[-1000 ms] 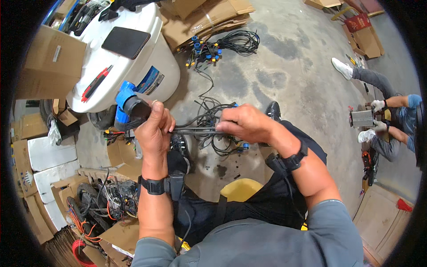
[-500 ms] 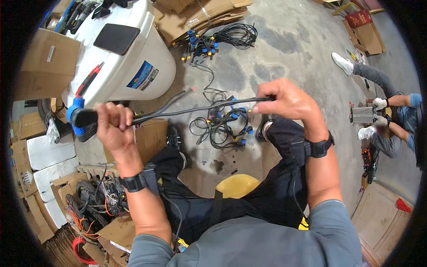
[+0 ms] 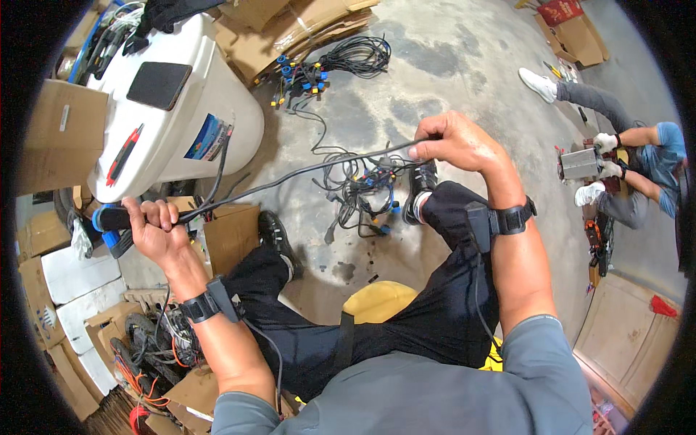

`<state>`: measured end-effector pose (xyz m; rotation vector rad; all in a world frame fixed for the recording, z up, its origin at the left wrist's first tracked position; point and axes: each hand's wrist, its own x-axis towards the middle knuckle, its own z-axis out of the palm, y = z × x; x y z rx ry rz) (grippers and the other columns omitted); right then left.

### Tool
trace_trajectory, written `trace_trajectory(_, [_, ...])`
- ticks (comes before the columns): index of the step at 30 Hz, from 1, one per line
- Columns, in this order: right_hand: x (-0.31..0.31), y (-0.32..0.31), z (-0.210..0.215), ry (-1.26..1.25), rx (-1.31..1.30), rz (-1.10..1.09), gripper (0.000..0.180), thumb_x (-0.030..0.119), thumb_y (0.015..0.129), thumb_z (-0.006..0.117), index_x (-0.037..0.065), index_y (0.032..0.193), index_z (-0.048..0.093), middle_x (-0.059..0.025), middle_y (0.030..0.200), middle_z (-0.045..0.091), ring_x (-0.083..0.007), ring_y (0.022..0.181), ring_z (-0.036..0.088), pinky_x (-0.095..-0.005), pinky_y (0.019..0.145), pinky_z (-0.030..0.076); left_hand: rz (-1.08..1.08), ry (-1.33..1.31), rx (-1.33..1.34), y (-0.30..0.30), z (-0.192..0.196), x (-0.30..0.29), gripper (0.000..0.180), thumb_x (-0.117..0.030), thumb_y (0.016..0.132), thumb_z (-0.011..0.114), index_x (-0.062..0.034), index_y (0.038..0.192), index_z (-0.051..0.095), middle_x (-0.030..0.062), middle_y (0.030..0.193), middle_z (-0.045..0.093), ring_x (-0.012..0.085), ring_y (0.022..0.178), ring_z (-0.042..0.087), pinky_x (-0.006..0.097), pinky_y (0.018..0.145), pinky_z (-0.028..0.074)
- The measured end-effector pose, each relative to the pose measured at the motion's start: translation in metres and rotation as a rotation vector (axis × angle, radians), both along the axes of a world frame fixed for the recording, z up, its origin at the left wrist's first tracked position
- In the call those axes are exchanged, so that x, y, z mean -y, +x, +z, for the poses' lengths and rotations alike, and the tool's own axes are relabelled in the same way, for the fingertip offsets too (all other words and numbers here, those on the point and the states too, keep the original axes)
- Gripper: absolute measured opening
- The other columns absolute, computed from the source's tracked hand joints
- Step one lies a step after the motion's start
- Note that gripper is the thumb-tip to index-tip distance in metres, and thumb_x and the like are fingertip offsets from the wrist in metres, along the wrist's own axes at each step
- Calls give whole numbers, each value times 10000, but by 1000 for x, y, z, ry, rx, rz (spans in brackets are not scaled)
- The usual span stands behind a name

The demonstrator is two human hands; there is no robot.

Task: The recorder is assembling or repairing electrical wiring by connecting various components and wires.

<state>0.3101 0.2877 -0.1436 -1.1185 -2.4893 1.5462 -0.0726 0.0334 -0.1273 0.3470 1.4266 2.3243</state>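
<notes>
A black cable (image 3: 312, 167) stretches nearly taut between my two hands, above my knees. My left hand (image 3: 156, 230) is closed around its thick black end piece (image 3: 114, 219), which has blue parts at its far left. From beside the left fist a second, loose cable length (image 3: 220, 170) rises in front of the white bucket. My right hand (image 3: 464, 148) pinches the cable between thumb and fingers, at the other end of the stretch. On the floor below lies a tangle of black cables (image 3: 370, 190) with blue and yellow connectors.
A lidded white bucket (image 3: 243, 109) stands at the left, carrying a phone (image 3: 159, 85) and a red utility knife (image 3: 125, 155). Beyond it lie coiled cables (image 3: 359, 58) and flattened cardboard (image 3: 304, 25). At the right, a gloved co-worker holds a grey metal box (image 3: 581, 164).
My left hand has moved left and a little down with the end piece. The loose length, which pointed right before, now stands up closer to the bucket. My right hand still pinches the cable.
</notes>
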Motion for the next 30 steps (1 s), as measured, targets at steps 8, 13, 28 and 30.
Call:
trace_trajectory(8, [5,-11,-11,274,-5,-16,262,276,821,700,37,928,685,-89,746,650,-196,713,604,-350,668,474,-125,-112,-210,32,-5,-17,381,-260,998,523,-135,651,429,-49,524,254,85,432,236,267,446,231])
trace_trajectory(13, [20,-39,-1,229,-594,-315,157,123,833,683,20,951,673,-77,768,650,-184,747,634,-294,668,485,-82,-163,-229,35,0,-18,356,-242,999,520,-125,675,429,-40,531,268,84,436,242,266,449,242])
trace_trajectory(28, [36,-52,11,343,-196,-45,222,224,923,616,15,867,662,-48,615,594,-119,577,552,-295,554,448,-31,-256,-231,33,-13,-17,325,-185,871,720,-120,653,489,-47,500,349,84,396,300,266,406,222])
trace_trajectory(30, [41,-56,17,221,-165,-132,263,272,900,615,18,849,661,-108,612,610,-227,587,610,-368,576,469,-46,-244,-290,33,-11,-14,331,-179,867,726,-120,649,484,-53,499,350,78,394,293,260,401,210])
